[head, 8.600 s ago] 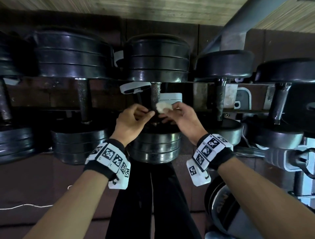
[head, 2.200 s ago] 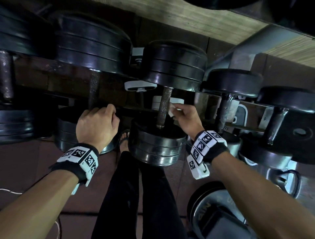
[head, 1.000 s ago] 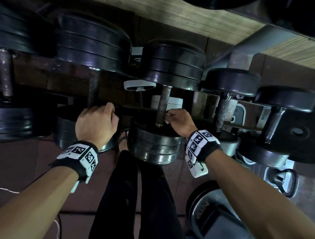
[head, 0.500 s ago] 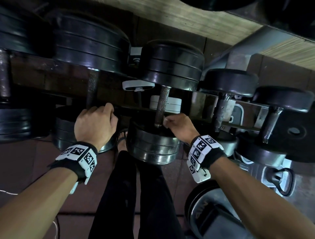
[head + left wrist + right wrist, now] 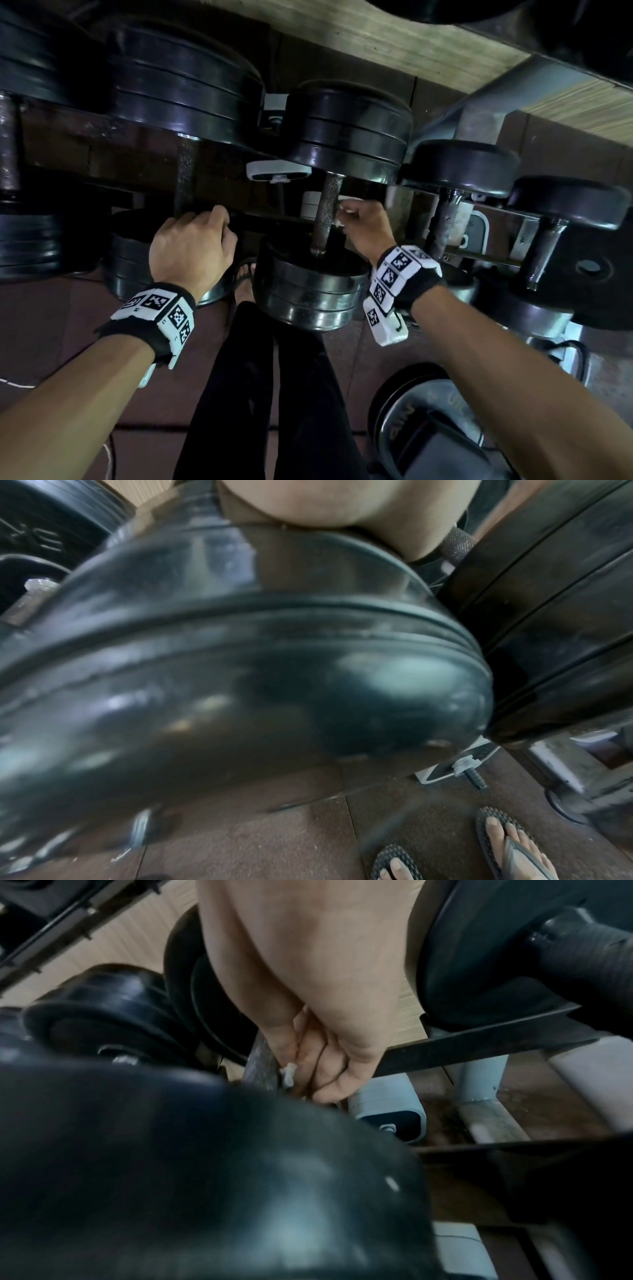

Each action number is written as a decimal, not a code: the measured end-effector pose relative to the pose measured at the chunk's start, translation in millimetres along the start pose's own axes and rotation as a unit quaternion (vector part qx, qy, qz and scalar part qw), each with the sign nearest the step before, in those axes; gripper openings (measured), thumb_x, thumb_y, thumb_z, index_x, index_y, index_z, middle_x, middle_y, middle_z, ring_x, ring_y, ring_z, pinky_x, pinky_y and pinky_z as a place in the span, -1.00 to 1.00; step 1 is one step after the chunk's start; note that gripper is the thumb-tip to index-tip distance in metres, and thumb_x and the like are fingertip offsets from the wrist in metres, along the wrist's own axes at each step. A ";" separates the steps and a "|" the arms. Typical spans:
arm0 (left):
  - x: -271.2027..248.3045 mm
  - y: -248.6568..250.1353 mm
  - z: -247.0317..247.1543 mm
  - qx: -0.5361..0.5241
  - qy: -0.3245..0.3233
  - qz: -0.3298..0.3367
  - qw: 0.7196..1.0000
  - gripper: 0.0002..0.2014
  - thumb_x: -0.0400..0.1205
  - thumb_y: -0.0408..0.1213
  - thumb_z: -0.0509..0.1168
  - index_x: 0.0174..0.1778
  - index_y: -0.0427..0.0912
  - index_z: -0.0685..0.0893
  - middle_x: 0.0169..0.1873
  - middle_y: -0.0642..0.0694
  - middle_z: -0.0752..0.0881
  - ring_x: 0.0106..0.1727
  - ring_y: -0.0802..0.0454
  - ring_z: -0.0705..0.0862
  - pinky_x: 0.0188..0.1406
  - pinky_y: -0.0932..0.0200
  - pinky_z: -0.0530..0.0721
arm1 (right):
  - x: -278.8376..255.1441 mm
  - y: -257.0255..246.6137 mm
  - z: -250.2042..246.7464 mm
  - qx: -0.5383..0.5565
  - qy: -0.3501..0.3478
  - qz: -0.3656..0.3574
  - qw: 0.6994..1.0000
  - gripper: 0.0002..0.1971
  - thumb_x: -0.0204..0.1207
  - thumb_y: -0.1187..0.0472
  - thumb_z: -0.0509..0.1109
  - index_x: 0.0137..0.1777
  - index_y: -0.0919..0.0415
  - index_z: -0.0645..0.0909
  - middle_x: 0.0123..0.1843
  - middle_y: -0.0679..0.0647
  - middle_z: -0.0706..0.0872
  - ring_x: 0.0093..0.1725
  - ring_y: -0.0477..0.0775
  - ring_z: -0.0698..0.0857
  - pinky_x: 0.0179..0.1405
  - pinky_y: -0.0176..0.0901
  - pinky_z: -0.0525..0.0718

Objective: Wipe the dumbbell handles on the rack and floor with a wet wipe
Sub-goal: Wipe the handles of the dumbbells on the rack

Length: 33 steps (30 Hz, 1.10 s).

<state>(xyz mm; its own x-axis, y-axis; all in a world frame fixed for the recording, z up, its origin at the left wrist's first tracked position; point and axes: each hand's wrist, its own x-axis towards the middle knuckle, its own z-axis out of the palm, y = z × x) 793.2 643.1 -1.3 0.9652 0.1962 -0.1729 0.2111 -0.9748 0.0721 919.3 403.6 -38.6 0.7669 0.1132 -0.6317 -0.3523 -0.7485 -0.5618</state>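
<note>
While my right hand (image 5: 364,224) pinched the wet wipe (image 5: 344,214) against the knurled dumbbell handle (image 5: 325,214), my left hand (image 5: 191,246) curled over the near plates of the neighbouring dumbbell (image 5: 144,260), apparently as a brace; what its fingers closed on lay hidden behind the knuckles. Only small white scraps of the wipe showed between my fingers (image 5: 320,1066), so most of it sat bunched inside the grip. To do this pass well, I judged that the wipe should wrap as far round the bar as the fingers allowed, travel the full length between the two plate stacks, and twist to reach the far side and the knurl's grooves. A bunched wipe cleans little, so refolding it would help. The dumbbell rested on the rack rail (image 5: 274,219), between a larger one on the left and smaller ones on the right. Its long axis ran away from me, front to back across the rack, tilted slightly rightward at the far end.
</note>
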 end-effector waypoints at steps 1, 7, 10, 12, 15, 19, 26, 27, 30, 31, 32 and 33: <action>0.0 0.3 -0.2 -0.001 -0.001 -0.001 1.000 -0.93 0.58 -0.27 0.32 -0.17 -0.18 0.63 -0.49 -0.15 0.64 -0.46 -0.22 0.59 -0.40 -0.02 0.50 | -8.4 2.7 -0.1 -0.019 -0.026 0.007 0.999 -0.83 0.58 0.27 0.40 -0.17 0.20 0.81 -0.33 0.01 0.73 -0.35 -0.08 0.64 -0.21 -0.12 0.67; 0.7 -0.4 0.3 -0.002 -0.009 -0.006 1.000 -0.92 0.60 -0.27 0.29 -0.15 -0.19 0.64 -0.47 -0.15 0.66 -0.44 -0.22 0.60 -0.39 -0.03 0.50 | -24.1 5.5 -9.9 -0.063 -0.096 -0.014 0.993 -0.77 0.65 0.18 0.40 -0.21 0.19 0.79 -0.37 -0.09 0.71 -0.37 -0.19 0.62 -0.21 -0.27 0.60; 0.5 0.0 0.2 -0.001 -0.009 -0.004 1.000 -0.93 0.59 -0.27 0.30 -0.16 -0.19 0.64 -0.48 -0.15 0.65 -0.45 -0.22 0.61 -0.39 -0.03 0.50 | 6.4 -4.6 -12.3 -0.006 -0.007 -0.032 0.999 -0.80 0.54 0.05 0.41 -0.16 0.11 0.81 -0.24 -0.04 0.80 -0.15 0.03 0.78 0.09 0.11 0.77; 0.7 0.3 -0.2 0.005 -0.011 -0.004 1.000 -0.92 0.59 -0.27 0.31 -0.17 -0.19 0.63 -0.49 -0.15 0.64 -0.45 -0.22 0.60 -0.41 -0.01 0.48 | 21.6 -6.5 -12.4 0.009 0.010 -0.030 0.999 -0.79 0.51 0.04 0.39 -0.07 0.12 0.81 -0.19 0.07 0.81 -0.10 0.17 0.79 0.12 0.25 0.76; 0.9 0.5 -0.6 0.007 -0.011 -0.004 1.000 -0.92 0.57 -0.27 0.33 -0.18 -0.19 0.63 -0.50 -0.15 0.63 -0.47 -0.22 0.59 -0.42 0.01 0.44 | 15.5 -6.1 -8.1 0.000 0.005 -0.030 1.000 -0.78 0.48 0.07 0.37 -0.08 0.14 0.81 -0.15 0.16 0.84 -0.12 0.15 0.80 0.04 0.10 0.77; 0.7 0.9 -1.0 0.006 -0.011 -0.006 1.000 -0.92 0.58 -0.26 0.33 -0.18 -0.19 0.63 -0.50 -0.15 0.63 -0.46 -0.21 0.59 -0.42 0.00 0.47 | -15.9 6.1 -5.0 -0.102 -0.126 -0.023 0.986 -0.79 0.56 0.29 0.39 -0.30 0.24 0.73 -0.41 0.12 0.64 -0.47 -0.15 0.50 -0.37 -0.17 0.45; 0.7 0.8 -1.3 0.000 -0.011 -0.007 1.000 -0.92 0.59 -0.27 0.32 -0.17 -0.19 0.64 -0.49 -0.15 0.64 -0.47 -0.21 0.60 -0.42 -0.01 0.49 | -15.8 2.1 -15.8 -0.060 -0.047 -0.046 0.996 -0.83 0.64 0.22 0.41 -0.06 0.21 0.84 -0.35 -0.19 0.76 -0.32 -0.18 0.68 -0.18 -0.35 0.61; 0.5 0.8 -1.3 0.002 -0.011 -0.007 1.000 -0.92 0.59 -0.27 0.32 -0.17 -0.19 0.63 -0.49 -0.14 0.64 -0.47 -0.21 0.60 -0.42 -0.01 0.49 | -8.2 -2.9 -16.6 -0.047 -0.006 -0.048 0.998 -0.84 0.64 0.17 0.42 0.01 0.17 0.84 -0.25 -0.07 0.82 -0.23 -0.03 0.76 -0.04 -0.19 0.70; 0.6 1.2 -1.5 0.007 -0.010 -0.007 1.000 -0.92 0.59 -0.27 0.33 -0.18 -0.19 0.63 -0.51 -0.15 0.62 -0.48 -0.21 0.58 -0.43 0.00 0.47 | 9.6 -15.4 -13.5 -0.022 0.077 -0.066 0.995 -0.81 0.61 0.09 0.40 -0.08 0.15 0.80 -0.27 0.12 0.77 -0.17 0.27 0.80 -0.01 0.22 0.77; 0.6 1.4 -1.5 0.006 -0.010 -0.007 1.000 -0.92 0.58 -0.27 0.33 -0.19 -0.19 0.63 -0.51 -0.15 0.62 -0.48 -0.21 0.58 -0.43 0.00 0.46 | 9.2 -16.5 -9.8 -0.018 0.084 -0.070 0.994 -0.81 0.60 0.12 0.39 -0.12 0.16 0.79 -0.29 0.11 0.74 -0.21 0.26 0.78 -0.05 0.20 0.77; 0.7 1.5 -1.6 0.004 -0.010 -0.008 1.000 -0.92 0.58 -0.27 0.33 -0.18 -0.19 0.63 -0.50 -0.15 0.63 -0.48 -0.21 0.58 -0.43 0.00 0.47 | 5.8 -16.5 -7.1 -0.020 0.082 -0.072 0.994 -0.82 0.60 0.16 0.38 -0.13 0.16 0.78 -0.30 0.09 0.74 -0.24 0.21 0.76 -0.09 0.11 0.77; 0.8 1.3 -1.7 0.002 -0.011 -0.008 1.000 -0.92 0.58 -0.27 0.34 -0.18 -0.19 0.63 -0.50 -0.15 0.63 -0.48 -0.22 0.59 -0.42 0.00 0.47 | 0.3 -13.3 -4.8 -0.032 0.064 -0.068 0.995 -0.82 0.61 0.20 0.38 -0.16 0.16 0.78 -0.30 0.06 0.75 -0.27 0.12 0.74 -0.15 -0.04 0.72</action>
<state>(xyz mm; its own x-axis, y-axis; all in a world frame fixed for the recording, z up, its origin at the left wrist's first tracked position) 794.5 642.1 0.3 0.9580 0.2101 -0.1953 0.2264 -0.9718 0.0653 926.8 410.4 -28.8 0.8691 0.1349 -0.4758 -0.2082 -0.7730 -0.5993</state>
